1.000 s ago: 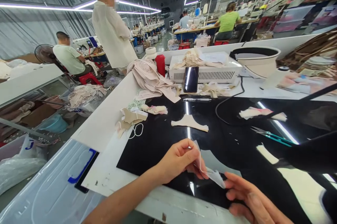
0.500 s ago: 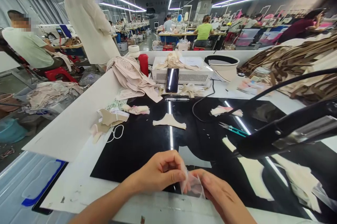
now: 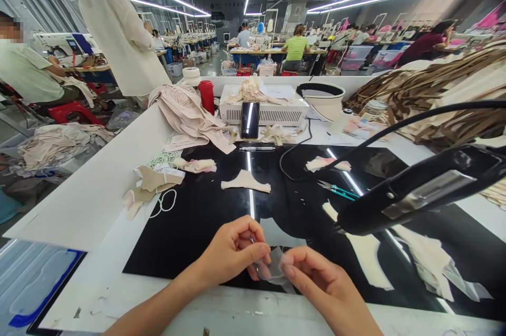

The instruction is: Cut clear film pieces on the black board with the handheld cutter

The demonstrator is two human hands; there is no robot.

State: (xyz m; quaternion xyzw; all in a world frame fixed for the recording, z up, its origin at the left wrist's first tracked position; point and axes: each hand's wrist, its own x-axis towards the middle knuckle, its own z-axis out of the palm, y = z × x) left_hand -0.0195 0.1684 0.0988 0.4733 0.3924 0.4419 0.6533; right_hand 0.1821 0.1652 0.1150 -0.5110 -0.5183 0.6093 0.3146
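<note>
We can read no text, label, brand or number anywhere. The grey sign high on the far pillar (image 3: 296,10), well beyond the left hand (image 3: 233,249), carries marks too small to make out (a symbol, perhaps), and the white paper sheet on the white ribbed box (image 3: 281,92) shows nothing legible.

Pinched between the left hand (image 3: 233,252) and right hand (image 3: 320,286): a small translucent, faintly pink scrap of film (image 3: 274,267). Lay beneath them a glossy black work mat (image 3: 205,215), streaked with white light reflections. Further off rested a beige curved fabric piece (image 3: 245,182), teal-handled thread snips (image 3: 340,191), a red cylindrical flask (image 3: 206,97), a white slatted machine box (image 3: 272,110) and a black-screened phone (image 3: 250,120).
</note>
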